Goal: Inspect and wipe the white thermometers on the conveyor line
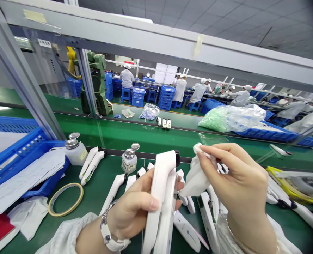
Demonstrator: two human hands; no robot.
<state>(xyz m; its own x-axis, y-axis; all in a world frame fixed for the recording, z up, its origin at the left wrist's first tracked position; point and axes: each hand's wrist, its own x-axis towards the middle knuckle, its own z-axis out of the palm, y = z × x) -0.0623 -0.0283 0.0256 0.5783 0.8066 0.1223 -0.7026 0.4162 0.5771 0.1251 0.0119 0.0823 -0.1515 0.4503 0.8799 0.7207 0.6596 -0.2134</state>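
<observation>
Above green bench, white device stands upright, tip up.

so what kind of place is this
Most likely a factory assembly line. A green conveyor belt runs past the bench, people in white coats and caps sit at rows behind it by blue crates, and many identical white handheld devices lie around the one in the left hand.

Two dispenser bottles, one tape roll, one white cloth.
</observation>
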